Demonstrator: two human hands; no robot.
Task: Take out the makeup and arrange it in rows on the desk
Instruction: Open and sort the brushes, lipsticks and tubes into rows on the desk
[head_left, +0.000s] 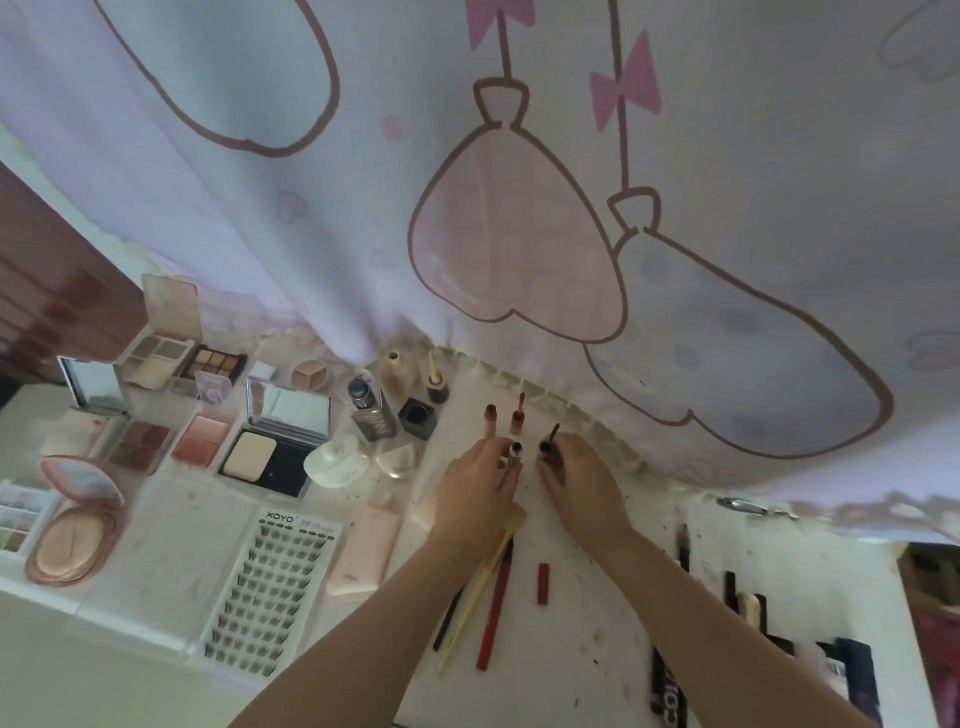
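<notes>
On the white desk (587, 639) my left hand (478, 493) pinches a small upright tube with a silver cap (516, 451). My right hand (576, 480) holds a dark lip-gloss tube (548, 452) upright beside it, its wand sticking out. Just behind stand two reddish-brown lip-gloss pieces (491, 415) (518, 418). Rows of open palettes, such as a blush palette (202, 439) and a black powder compact (265, 462), fill the left of the desk. Pencils (496, 603) lie under my left forearm.
A false-lash tray (265, 587), a pink bottle (366, 548), a round pink compact (72, 525) and foundation bottles (371, 408) stand at left. Dark tubes and sticks (670, 680) lie at right. A red stick (543, 583) lies between my arms. A printed curtain (519, 182) hangs behind the desk.
</notes>
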